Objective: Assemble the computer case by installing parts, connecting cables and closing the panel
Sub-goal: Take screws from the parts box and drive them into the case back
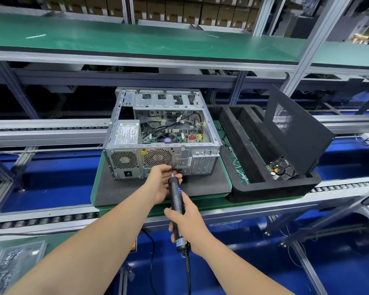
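An open silver computer case (162, 133) lies on its side on a black foam mat (200, 184), its rear panel facing me and the motherboard and cables showing inside. My right hand (188, 222) grips a black electric screwdriver (177, 201) whose tip points at the lower rear panel. My left hand (161, 179) pinches the screwdriver's tip at the rear panel, fingers curled round it. The black side panel (294, 133) with a mesh vent leans upright in a foam tray on the right.
The black foam tray (273, 188) to the right of the case holds a hard drive (283, 169) and loose cable ties. Roller conveyor rails run along the front and back. A bag of screws (11, 265) lies at the lower left. A green shelf spans overhead.
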`<control>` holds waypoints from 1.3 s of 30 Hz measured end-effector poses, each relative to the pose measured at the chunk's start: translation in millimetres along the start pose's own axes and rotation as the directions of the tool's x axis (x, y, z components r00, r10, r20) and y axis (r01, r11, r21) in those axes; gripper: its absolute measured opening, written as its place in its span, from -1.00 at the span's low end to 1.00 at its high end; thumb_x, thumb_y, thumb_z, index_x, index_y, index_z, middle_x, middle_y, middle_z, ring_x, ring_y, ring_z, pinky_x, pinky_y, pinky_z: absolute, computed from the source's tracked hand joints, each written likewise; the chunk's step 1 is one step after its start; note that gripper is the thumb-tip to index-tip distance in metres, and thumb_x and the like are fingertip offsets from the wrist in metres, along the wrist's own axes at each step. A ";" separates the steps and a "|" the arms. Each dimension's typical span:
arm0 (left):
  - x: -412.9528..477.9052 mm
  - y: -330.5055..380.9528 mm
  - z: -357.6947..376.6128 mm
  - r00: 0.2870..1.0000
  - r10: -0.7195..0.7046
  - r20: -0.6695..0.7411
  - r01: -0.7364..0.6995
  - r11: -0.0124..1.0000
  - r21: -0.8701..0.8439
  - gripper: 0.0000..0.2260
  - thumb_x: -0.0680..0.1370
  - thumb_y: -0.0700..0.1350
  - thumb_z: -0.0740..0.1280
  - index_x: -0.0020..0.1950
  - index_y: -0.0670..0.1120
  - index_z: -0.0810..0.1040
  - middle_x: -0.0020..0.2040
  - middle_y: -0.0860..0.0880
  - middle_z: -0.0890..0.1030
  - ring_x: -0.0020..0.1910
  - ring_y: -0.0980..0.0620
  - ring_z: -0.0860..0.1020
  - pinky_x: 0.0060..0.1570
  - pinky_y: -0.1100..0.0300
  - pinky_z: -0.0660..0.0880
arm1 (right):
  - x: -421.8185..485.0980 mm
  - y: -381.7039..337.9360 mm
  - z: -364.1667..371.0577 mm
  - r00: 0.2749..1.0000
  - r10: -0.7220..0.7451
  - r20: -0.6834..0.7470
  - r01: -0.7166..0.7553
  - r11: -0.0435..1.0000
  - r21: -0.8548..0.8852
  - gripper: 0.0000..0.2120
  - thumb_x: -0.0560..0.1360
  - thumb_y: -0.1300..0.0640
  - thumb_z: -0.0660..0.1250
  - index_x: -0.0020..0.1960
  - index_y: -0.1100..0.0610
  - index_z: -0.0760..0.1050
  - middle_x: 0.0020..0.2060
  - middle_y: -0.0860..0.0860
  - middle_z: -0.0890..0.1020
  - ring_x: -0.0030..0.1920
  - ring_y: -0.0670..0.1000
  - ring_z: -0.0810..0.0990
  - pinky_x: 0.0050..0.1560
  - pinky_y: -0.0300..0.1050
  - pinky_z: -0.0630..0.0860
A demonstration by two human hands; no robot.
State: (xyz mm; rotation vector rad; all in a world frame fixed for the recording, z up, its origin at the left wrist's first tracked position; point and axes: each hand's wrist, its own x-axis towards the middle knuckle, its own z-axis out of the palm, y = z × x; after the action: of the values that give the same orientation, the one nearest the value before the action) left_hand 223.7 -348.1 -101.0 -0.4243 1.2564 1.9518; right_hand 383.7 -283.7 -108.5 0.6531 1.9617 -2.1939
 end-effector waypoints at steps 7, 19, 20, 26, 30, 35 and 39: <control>-5.9 -10.4 -5.1 0.999 0.015 0.037 -0.010 0.994 -0.112 -0.72 0.46 -0.21 0.20 0.03 -0.30 0.61 0.01 -0.31 0.69 -0.07 -0.23 0.68 0.15 -0.04 0.59 | 1.7 -5.5 0.0 1.000 -0.011 0.000 0.011 1.000 -0.013 -0.34 0.46 0.08 0.55 0.42 -0.32 0.37 0.04 0.11 0.64 -0.31 0.04 0.58 -0.35 -0.03 0.60; -6.4 -8.5 -0.5 1.000 0.015 0.017 -0.014 0.998 -0.058 -0.77 0.55 -0.18 0.24 0.09 -0.21 0.64 -0.03 -0.19 0.73 -0.14 -0.12 0.67 -0.02 0.06 0.57 | 3.5 -1.4 0.8 0.999 0.028 -0.026 -0.029 0.999 -0.025 -0.29 0.46 0.12 0.55 0.44 -0.31 0.32 0.07 0.12 0.63 -0.33 0.02 0.60 -0.35 -0.02 0.61; -5.8 -9.4 -0.8 1.000 0.017 0.016 -0.016 0.999 -0.047 -0.79 0.57 -0.17 0.25 0.10 -0.19 0.63 -0.04 -0.17 0.73 -0.16 -0.10 0.67 -0.03 0.06 0.57 | 3.6 -1.0 0.4 0.999 0.032 -0.029 -0.033 0.999 -0.025 -0.30 0.46 0.12 0.54 0.44 -0.31 0.32 0.06 0.13 0.63 -0.34 0.02 0.60 -0.36 -0.03 0.60; -4.9 -15.8 -0.4 1.000 0.025 0.008 -0.025 1.000 -0.010 -0.83 0.59 -0.15 0.29 0.15 -0.12 0.58 -0.01 -0.12 0.74 -0.22 -0.03 0.70 -0.13 0.08 0.55 | 3.2 3.2 -3.1 0.999 0.029 -0.037 -0.029 0.999 -0.014 -0.34 0.44 0.13 0.53 0.39 -0.32 0.36 0.00 0.11 0.64 -0.33 0.04 0.59 -0.34 0.00 0.61; -4.7 -17.2 -0.9 0.999 0.035 -0.005 -0.035 0.999 -0.001 -0.81 0.65 -0.14 0.20 0.20 -0.07 0.54 0.00 -0.10 0.74 -0.21 -0.04 0.71 -0.16 0.08 0.54 | 1.9 7.6 -4.2 0.999 0.037 -0.037 -0.037 0.999 -0.013 -0.31 0.44 0.14 0.54 0.42 -0.31 0.35 -0.02 0.10 0.65 -0.33 0.04 0.60 -0.33 0.00 0.61; -1.9 -13.5 -1.3 0.934 0.302 -0.191 -0.228 0.916 0.331 -0.80 0.59 -0.25 0.26 0.14 -0.14 0.64 -0.05 -0.11 0.73 -0.12 -0.03 0.68 -0.21 0.14 0.61 | -0.2 10.5 -6.4 0.998 0.046 -0.047 -0.047 0.999 -0.017 -0.25 0.45 0.15 0.53 0.50 -0.28 0.29 0.01 0.13 0.67 -0.34 0.04 0.59 -0.35 -0.01 0.60; -4.1 -8.9 -1.2 0.967 0.205 -0.150 -0.181 0.970 0.161 -0.79 0.61 -0.27 0.21 0.05 -0.16 0.65 -0.01 -0.15 0.73 -0.01 -0.11 0.68 -0.07 0.11 0.57 | -1.2 8.6 -7.4 0.999 0.030 -0.038 -0.031 0.999 -0.026 -0.26 0.46 0.14 0.53 0.44 -0.37 0.26 0.00 0.12 0.66 -0.33 0.03 0.60 -0.33 0.02 0.62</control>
State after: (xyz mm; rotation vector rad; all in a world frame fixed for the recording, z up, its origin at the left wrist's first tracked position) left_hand 232.9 -348.9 -104.5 -0.4086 1.5886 2.0008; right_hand 389.7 -278.0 -116.4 0.7214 1.9811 -2.1498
